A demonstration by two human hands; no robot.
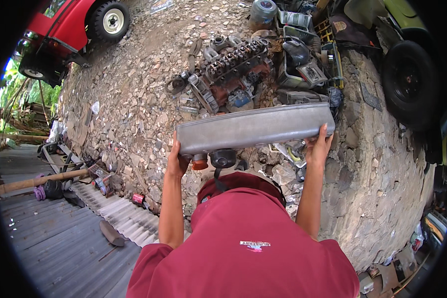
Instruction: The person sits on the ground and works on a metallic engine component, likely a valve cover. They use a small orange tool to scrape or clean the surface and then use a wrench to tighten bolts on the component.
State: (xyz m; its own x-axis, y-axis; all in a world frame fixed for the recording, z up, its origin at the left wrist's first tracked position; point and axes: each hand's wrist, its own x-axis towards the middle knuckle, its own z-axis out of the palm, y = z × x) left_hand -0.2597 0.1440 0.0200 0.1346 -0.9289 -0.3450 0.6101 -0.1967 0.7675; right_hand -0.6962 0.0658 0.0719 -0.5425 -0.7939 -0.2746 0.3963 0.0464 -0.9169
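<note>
I hold a long grey metal engine cover crosswise in both hands, with a dark round fitting and an orange cap along its near side. My left hand grips its left end, and my right hand grips its right end, thumb up on the near face. Just beyond the cover, an engine block with rust-red sides and exposed valve springs rests on the stony ground.
Crates of parts stand right of the engine. A red vehicle is at upper left, a dark tyre at right beside a stone strip. Corrugated sheets and a bamboo pole lie at left.
</note>
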